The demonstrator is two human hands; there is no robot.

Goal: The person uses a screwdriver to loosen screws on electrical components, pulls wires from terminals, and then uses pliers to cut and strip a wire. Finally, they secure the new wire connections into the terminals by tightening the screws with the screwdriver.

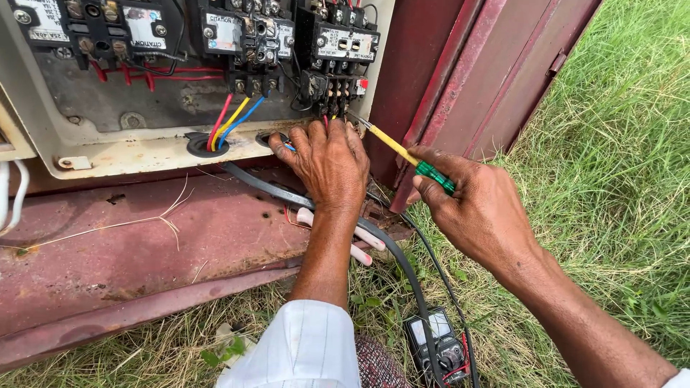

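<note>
Screwdriver (415,164) with a yellow shaft and green handle sits in the right hand (474,205), whose grip is closed around the handle, thumb and fingers pinching it; the metal tip points up and left to the terminals at the bottom of the black contactor (336,54) in the electrical panel box (144,147). The left hand (327,162) rests against the lower edge of the box just below that contactor, fingers curled over a cable opening and thin wires; whether its grip actually holds a wire I cannot tell. Red, yellow and blue wires (230,121) rise from a round grommet to the left of this hand. A thick black cable (374,237) runs beneath the left wrist across the rusty red metal ledge (144,244) and down to the grass (618,179). A black multimeter (440,345) lies on the grass between the two forearms.
</note>
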